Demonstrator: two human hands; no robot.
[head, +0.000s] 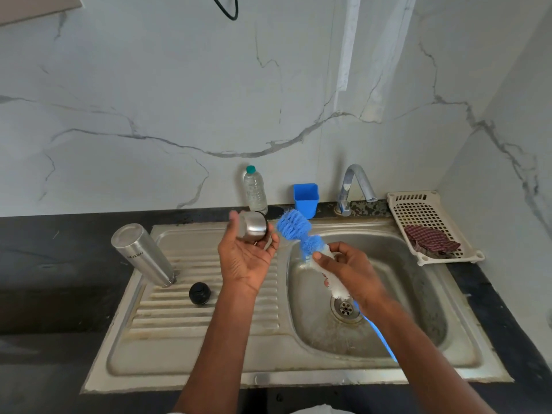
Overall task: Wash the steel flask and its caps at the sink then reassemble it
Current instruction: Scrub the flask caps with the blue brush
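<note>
Far left on the ribbed drainboard [167, 321] the steel flask [142, 254] stands mouth down, leaning a little, presumably so it can drain. Just beside it, nearer the person, the black inner cap [199, 293] sits on the ridges, set aside where it won't roll into the basin. Above the drainboard's right edge the left hand [248, 258] cradles the steel outer cap [252, 226], fingers curled up around its sides, its rim tipped toward the brush, which looks like an offer for the bristles to enter. Behind it, against the marble wall, stand a clear plastic bottle [255, 189] and a blue cup [306, 199]. The right hand [349, 270] is clamped on the white grip of the blue bottle brush [294, 227], held over the basin [418, 282] so drips fall in; the bristle head is close to the cap but not yet inside. The tap [357, 182] shows no water running. On the far right a white basket [424, 210] holds a checked cloth [430, 239].
</note>
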